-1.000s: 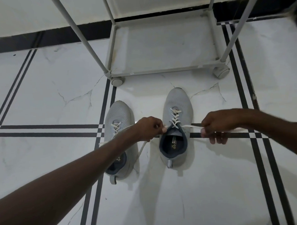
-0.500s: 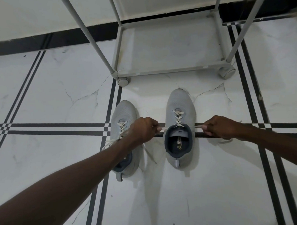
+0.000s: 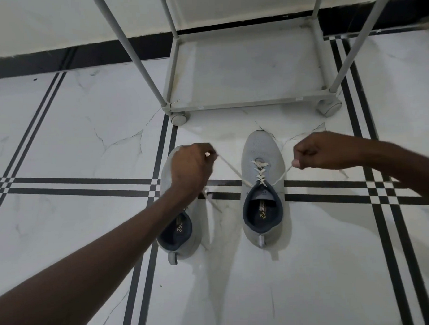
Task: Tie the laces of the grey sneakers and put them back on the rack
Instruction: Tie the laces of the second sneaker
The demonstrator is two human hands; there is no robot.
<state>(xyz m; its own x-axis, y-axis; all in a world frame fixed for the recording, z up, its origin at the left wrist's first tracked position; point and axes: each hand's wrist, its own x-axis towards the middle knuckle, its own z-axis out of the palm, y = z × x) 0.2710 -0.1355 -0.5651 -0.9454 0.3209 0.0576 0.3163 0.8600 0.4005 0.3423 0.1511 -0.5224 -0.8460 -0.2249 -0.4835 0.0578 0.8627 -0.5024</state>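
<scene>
Two grey sneakers with dark blue linings stand side by side on the tiled floor, toes toward the rack. The right sneaker (image 3: 260,150) has its two white lace ends pulled taut in a V. My left hand (image 3: 191,168) grips the left lace end (image 3: 229,167) and hovers over the left sneaker (image 3: 185,247), hiding its front and laces. My right hand (image 3: 316,153) pinches the right lace end (image 3: 281,176), to the right of the shoe. The grey wheeled rack (image 3: 250,103) stands just beyond the shoes, its bottom shelf bare.
White marble floor with black stripe lines runs all around. A black skirting and a white wall lie behind the rack. The rack's slanted poles (image 3: 130,53) rise toward me, and its casters (image 3: 329,107) sit close to the shoe toes.
Both hands have moved away from me and apart, lifting the lace ends from a flat horizontal line into a V over the right sneaker. The view has shifted closer.
</scene>
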